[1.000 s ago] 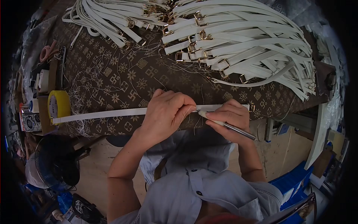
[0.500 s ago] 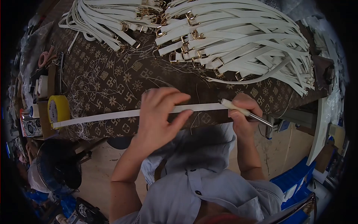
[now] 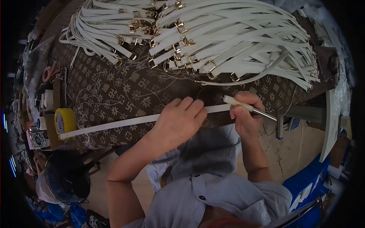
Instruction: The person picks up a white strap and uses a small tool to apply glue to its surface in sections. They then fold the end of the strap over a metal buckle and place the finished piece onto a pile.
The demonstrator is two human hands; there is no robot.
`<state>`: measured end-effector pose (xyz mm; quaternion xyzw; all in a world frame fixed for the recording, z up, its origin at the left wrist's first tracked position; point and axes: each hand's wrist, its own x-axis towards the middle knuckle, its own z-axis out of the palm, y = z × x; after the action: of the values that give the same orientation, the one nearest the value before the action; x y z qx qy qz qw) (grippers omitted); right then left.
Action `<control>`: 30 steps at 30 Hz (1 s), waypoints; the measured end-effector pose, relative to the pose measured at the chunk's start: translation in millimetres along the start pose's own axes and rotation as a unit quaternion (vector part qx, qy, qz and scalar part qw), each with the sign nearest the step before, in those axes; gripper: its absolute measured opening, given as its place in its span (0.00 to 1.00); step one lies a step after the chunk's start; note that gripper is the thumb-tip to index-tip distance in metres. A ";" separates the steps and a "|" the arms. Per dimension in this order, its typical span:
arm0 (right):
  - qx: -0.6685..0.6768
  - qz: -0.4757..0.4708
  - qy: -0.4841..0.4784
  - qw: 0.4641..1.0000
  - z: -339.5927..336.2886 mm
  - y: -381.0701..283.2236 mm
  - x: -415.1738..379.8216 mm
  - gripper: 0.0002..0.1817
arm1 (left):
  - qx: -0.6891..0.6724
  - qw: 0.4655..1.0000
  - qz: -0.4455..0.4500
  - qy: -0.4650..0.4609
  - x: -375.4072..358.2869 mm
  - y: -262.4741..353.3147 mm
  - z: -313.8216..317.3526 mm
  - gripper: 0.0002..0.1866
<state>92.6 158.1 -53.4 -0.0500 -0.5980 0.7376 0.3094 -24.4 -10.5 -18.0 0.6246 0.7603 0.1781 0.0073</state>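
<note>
Resting the left hand [image 3: 178,123] with curled fingers over the strap [image 3: 125,122], laid across the cloth [image 3: 114,91] from beside the tape [image 3: 68,123] to the right hand [image 3: 248,116]; cannot tell whether gripping it. Grasping the tool [image 3: 231,101] in the right hand, nearer than the heap [image 3: 235,41] of white straps.

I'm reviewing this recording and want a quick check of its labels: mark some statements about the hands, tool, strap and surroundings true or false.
1. The right hand holds the tool. True.
2. The left hand is well away from the single strap. False: it is over the strap, covering part of it.
3. The strap pile lies beyond both hands. True.
4. The tape roll is blue. False: it is yellow.
5. The fan is on the person's left. True.
</note>
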 end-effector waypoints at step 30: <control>-0.014 0.029 0.053 0.998 5.8 13.3 3.7 0.10 | -0.214 0.962 -0.144 0.093 -2.4 1.7 26.1 0.13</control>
<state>81.8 153.8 -62.9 -0.1105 -0.5894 0.7342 0.3184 -16.2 -5.7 -42.5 0.4727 0.7838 0.3914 0.0955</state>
